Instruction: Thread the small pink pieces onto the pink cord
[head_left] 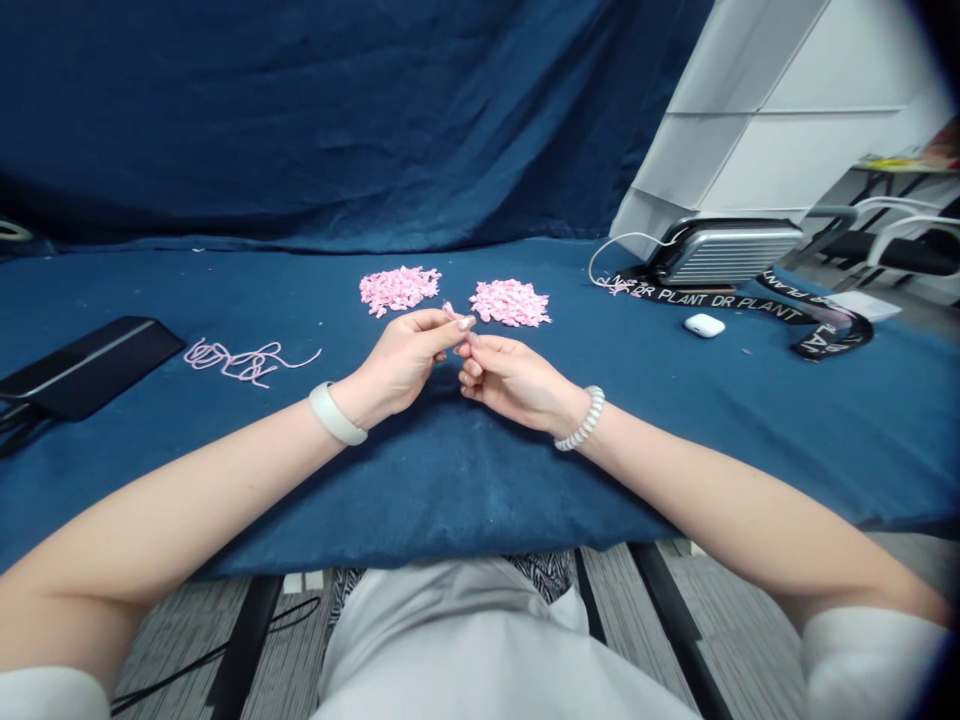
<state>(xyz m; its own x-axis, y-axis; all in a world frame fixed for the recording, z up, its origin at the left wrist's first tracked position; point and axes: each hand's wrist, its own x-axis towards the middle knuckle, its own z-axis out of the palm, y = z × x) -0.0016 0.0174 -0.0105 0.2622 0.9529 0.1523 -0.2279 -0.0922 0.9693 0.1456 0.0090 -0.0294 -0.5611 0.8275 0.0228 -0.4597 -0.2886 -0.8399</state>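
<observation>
Way off left of our fingers we've got a dark flat panel (97,368) on the blue surface (480,480), then a tangle of pink string (241,362) closer in. Just past our left fingers (448,335), which are pinching a small pink piece (448,309), sits one pink heap (400,290). Our right fingers (491,353) are pressed together beside it; can't tell if they grip it too. A second heap (510,302) crowds them just beyond. Well right: silver ribbed box (731,262), white earbud case (705,325), lettered black strap (750,302).
</observation>
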